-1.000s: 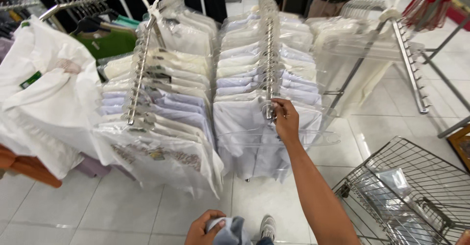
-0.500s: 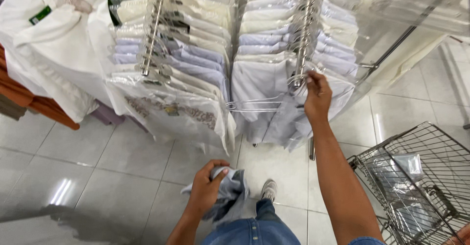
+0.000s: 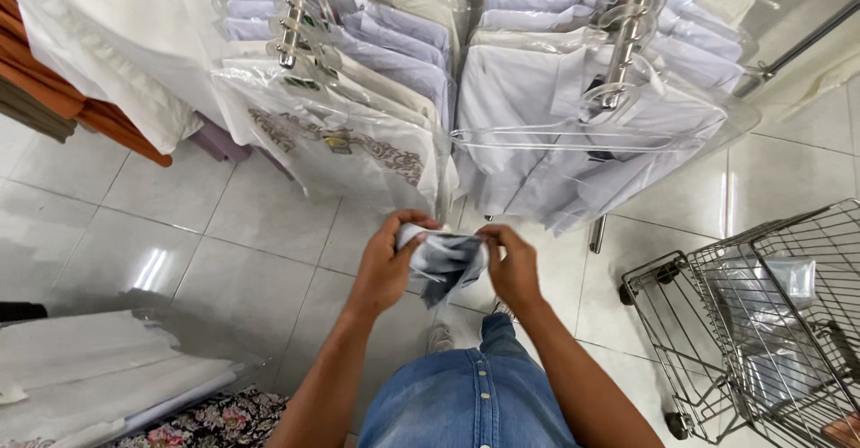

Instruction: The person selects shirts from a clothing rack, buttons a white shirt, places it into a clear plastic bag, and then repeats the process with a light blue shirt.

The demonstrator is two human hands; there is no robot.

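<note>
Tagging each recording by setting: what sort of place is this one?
Most likely a clothing shop. Bagged shirts hang in rows on a metal display rack, and a wire shopping trolley stands on the tiled floor. Both hands hold a bunched grey cloth.

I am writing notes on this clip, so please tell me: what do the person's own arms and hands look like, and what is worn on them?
Both forearms are bare up to the bottom edge of the picture; no sleeve shows. The left hand and the right hand wear no gloves, and I can see no ring, watch or bracelet. Lower down, the person wears a blue denim garment with a row of small buttons.
</note>
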